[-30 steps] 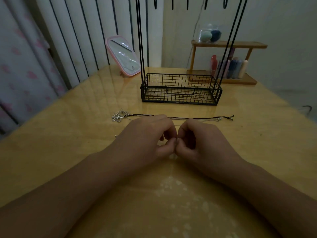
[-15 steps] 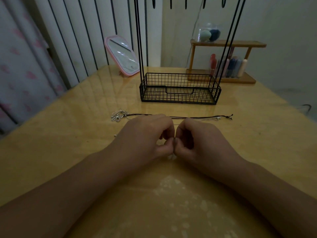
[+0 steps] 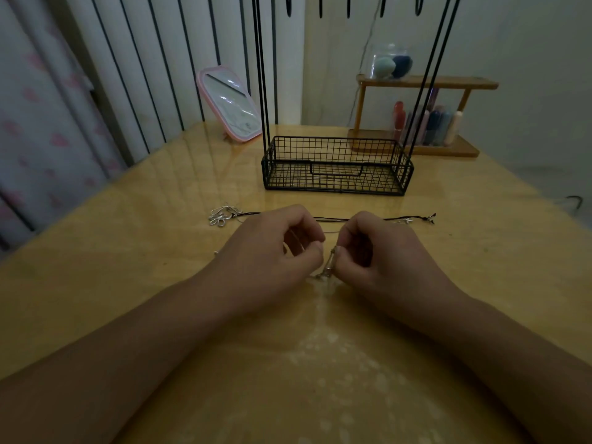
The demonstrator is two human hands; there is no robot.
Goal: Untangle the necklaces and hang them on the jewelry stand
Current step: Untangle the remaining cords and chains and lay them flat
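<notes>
Since the earlier frames, the 2 hands are seen slightly parted, and a small silver piece, seemingly a clasp or pendant [image 3: 330, 265], is now exposed between them. It is pinched by the curled thumb and forefinger of the right hand [image 3: 381, 251]. The left hand [image 3: 275, 248] is curled too, its fingertips close beside the piece; whether its grip is closed on a thin chain [image 3: 331, 231] cannot be told, since the strand is too fine to trace there.

A black cord necklace [image 3: 333, 219] lies stretched across the worktop [image 3: 128, 251] just beyond the knuckles, with a silver pendant cluster [image 3: 222, 215] at its left end and small fittings at its right. The wire stand [image 3: 336, 168] sits behind it, its basket base holding nothing visible and its hooks at the top edge bare, so no necklace is hung yet.

The separation step is judged to be in progress. A risk is seen in the fine chain passing under or beside the cord: if the piece is pulled hard, a knot may be tightened or the cord dragged along. The dim light may also hide a remaining crossing.
</notes>
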